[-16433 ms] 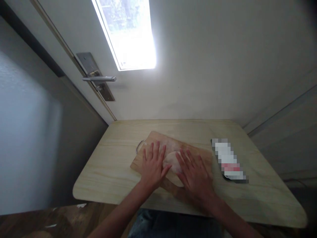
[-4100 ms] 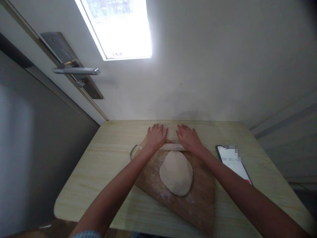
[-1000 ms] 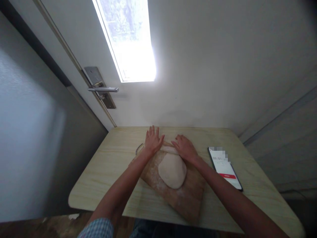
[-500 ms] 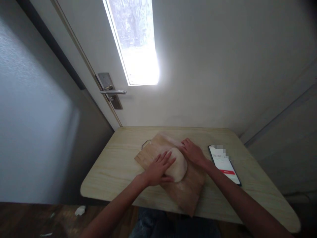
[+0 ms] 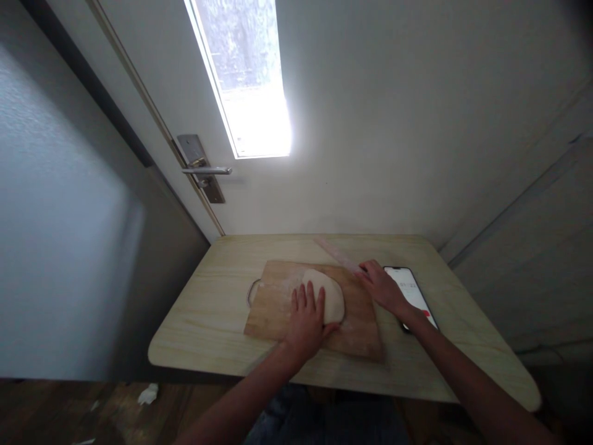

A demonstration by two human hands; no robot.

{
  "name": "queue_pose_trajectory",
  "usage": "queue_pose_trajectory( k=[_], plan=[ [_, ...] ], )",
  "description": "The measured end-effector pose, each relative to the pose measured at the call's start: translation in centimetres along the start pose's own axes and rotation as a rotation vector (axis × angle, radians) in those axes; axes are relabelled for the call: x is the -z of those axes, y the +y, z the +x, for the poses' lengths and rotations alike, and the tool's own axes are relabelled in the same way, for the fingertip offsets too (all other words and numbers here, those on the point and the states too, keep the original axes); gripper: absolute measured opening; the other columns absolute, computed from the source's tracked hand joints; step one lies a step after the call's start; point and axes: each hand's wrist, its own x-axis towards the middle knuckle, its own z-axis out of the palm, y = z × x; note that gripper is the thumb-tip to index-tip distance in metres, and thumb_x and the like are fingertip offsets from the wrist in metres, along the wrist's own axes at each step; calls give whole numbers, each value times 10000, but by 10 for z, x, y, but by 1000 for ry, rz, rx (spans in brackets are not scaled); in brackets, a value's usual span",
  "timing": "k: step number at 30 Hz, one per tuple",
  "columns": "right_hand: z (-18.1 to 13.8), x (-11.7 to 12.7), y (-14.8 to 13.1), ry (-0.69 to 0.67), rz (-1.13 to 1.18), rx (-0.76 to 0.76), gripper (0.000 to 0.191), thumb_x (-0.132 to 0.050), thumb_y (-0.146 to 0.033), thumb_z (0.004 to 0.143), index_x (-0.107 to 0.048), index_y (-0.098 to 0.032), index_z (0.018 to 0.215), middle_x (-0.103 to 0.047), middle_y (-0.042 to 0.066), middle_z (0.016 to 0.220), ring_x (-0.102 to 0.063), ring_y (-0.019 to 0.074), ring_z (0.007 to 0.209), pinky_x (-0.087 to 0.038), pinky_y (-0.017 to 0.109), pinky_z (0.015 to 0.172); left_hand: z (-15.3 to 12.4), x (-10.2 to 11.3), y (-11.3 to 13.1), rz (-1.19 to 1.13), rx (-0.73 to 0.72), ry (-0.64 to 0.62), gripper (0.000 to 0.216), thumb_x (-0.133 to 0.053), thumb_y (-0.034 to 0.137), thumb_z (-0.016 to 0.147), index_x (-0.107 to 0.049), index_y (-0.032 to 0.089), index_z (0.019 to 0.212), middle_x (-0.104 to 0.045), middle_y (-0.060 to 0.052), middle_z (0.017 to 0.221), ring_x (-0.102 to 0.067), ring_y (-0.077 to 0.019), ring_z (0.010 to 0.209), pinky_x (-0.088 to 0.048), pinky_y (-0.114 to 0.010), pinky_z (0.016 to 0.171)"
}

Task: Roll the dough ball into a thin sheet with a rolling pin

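Observation:
A flattened oval of pale dough (image 5: 330,292) lies on a floured wooden cutting board (image 5: 278,306) with a metal handle at its left end. My left hand (image 5: 308,318) rests flat on the near left part of the dough, fingers stretched out. My right hand (image 5: 383,288) is closed round the near end of a thin wooden rolling pin (image 5: 337,254). The pin slants away to the far left, off the board's far right corner.
The board sits on a light wooden table (image 5: 217,309) against a white wall. A phone (image 5: 407,290) with a lit screen lies right of the board, partly under my right wrist. A door with a metal lever handle (image 5: 206,171) stands at the left.
The board has turned so its long side faces me. My left hand has slid onto the dough. My right hand has carried the rolling pin off toward the right.

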Motion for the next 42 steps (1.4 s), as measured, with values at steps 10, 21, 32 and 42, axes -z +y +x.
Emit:
queue_pose_trajectory(
  k=[10, 21, 32, 42],
  plan=[
    [-4, -4, -15, -91, 42, 47, 197, -350, -273, 843, -509, -162, 879, -536, 67, 909, -530, 156, 825, -400, 256, 696, -4, 11, 22, 3, 128, 64, 793, -440, 592, 723, -286, 67, 1297, -398, -270, 1247, -276, -393, 1206, -160, -604, 952],
    [-6, -5, -44, -165, -90, 349, 234, -385, -319, 841, -540, -172, 934, -554, 75, 954, -512, 178, 880, -405, 294, 746, 48, 42, -55, -58, 70, 161, 477, -239, 401, 876, -334, 129, 1257, -326, -152, 1340, -254, -255, 1250, -193, -474, 1005],
    [3, -12, -32, -129, -24, 50, 236, -291, -279, 859, -478, -170, 953, -544, 86, 982, -544, 166, 832, -401, 259, 650, -44, 3, -48, 58, 173, -60, 725, -308, 587, 780, -302, 64, 1283, -304, -254, 1318, -250, -385, 1221, -299, -574, 886],
    [0, -30, -20, -169, 393, -199, 202, -303, -361, 828, -423, -203, 791, -575, 29, 726, -560, 148, 651, -435, 258, 573, -12, 10, -99, -90, -100, -229, 736, -298, 579, 793, -227, 56, 1306, -190, -216, 1376, -121, -298, 1278, -215, -445, 992]
  ],
)
